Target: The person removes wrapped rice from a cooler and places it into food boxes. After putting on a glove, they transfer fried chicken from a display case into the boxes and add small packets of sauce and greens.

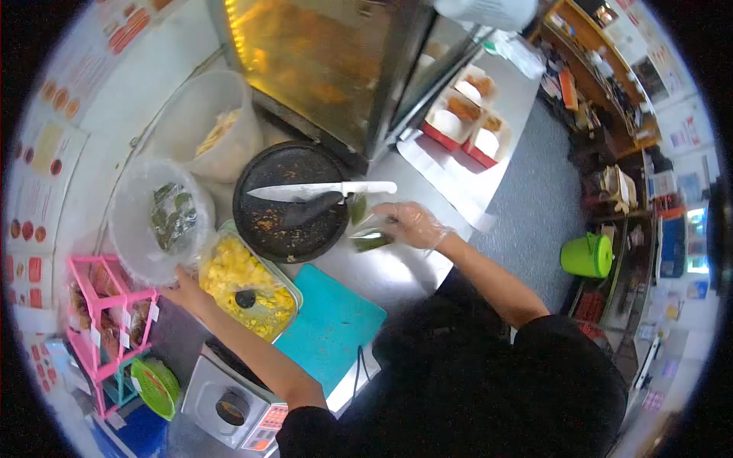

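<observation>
My left hand point(187, 296) is at the lower rim of a translucent plastic tub point(136, 233), its fingers closed on the edge. Inside that tub lie green leaves point(174, 210) in clear plastic. A thin clear glove covers my right hand point(416, 225), which is closed around something green in clear plastic point(372, 240); its exact kind is hard to make out. Left of this hand, a white-handled knife point(321, 190) lies across a round black stone mortar point(263, 229). Chopped yellow food point(237, 271) fills a tray between my hands.
A turquoise cutting board point(324, 320) lies nearest my body, beside a scale point(229, 408). Pink rack point(95, 336) and green basket point(156, 382) stand left. Another tub point(179, 114) and a lit glass cabinet point(305, 61) are behind; food boxes point(462, 122) sit right.
</observation>
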Demonstrator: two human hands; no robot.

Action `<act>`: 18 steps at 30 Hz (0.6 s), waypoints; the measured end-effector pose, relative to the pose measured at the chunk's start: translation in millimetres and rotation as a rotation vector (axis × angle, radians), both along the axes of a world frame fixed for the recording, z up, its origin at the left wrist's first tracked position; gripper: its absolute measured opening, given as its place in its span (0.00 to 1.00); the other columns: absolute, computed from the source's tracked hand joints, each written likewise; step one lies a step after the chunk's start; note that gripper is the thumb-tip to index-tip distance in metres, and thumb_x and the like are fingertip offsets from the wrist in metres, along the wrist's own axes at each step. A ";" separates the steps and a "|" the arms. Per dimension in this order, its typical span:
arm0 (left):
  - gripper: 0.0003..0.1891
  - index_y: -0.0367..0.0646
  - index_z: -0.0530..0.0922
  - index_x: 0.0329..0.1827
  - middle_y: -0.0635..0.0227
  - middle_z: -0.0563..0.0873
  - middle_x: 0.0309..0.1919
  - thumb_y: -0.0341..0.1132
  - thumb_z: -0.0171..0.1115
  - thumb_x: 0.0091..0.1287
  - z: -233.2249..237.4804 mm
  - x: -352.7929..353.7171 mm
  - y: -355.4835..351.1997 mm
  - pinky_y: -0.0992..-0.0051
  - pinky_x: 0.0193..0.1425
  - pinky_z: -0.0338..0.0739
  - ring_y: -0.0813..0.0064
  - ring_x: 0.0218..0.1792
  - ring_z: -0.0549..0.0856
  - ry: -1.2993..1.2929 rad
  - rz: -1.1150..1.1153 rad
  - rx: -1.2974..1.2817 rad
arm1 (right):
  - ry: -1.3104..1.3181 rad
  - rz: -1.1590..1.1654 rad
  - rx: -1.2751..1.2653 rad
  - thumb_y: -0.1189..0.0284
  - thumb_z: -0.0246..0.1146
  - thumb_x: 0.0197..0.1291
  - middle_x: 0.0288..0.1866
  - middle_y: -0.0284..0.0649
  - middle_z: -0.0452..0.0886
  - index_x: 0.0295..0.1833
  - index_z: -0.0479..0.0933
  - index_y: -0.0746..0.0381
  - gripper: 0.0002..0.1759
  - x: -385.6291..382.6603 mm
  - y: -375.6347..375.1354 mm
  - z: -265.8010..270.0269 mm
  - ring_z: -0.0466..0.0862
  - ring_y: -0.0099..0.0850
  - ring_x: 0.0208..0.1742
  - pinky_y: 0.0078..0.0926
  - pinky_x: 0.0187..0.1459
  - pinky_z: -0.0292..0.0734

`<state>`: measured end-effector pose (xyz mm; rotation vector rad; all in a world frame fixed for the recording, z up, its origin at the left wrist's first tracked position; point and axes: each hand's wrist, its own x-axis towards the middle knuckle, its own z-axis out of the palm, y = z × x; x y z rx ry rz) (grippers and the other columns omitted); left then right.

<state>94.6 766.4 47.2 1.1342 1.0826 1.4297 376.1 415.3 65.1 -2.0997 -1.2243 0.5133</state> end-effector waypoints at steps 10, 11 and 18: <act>0.29 0.33 0.61 0.65 0.52 0.74 0.62 0.24 0.63 0.63 -5.5 -7.3 14.8 0.58 0.56 0.81 0.59 0.55 0.80 0.081 -0.005 -0.106 | -0.002 -0.537 0.056 0.69 0.62 0.60 0.39 0.48 0.86 0.43 0.84 0.62 0.11 98.8 -104.3 -10.8 0.86 0.41 0.39 0.36 0.48 0.79; 0.29 0.33 0.61 0.65 0.52 0.74 0.62 0.24 0.63 0.63 -8.7 -10.7 17.0 0.58 0.56 0.81 0.59 0.55 0.80 0.082 -0.016 -0.097 | 0.068 -0.589 0.166 0.70 0.63 0.63 0.35 0.35 0.85 0.46 0.83 0.63 0.10 115.7 -104.2 -5.8 0.80 0.19 0.33 0.23 0.38 0.78; 0.29 0.34 0.61 0.65 0.52 0.75 0.61 0.24 0.63 0.63 -19.9 -15.1 30.2 0.55 0.54 0.81 0.57 0.56 0.79 0.028 -0.044 -0.083 | 0.481 -0.731 0.521 0.66 0.68 0.63 0.44 0.39 0.83 0.63 0.74 0.70 0.28 207.1 -113.8 21.2 0.84 0.26 0.41 0.25 0.41 0.82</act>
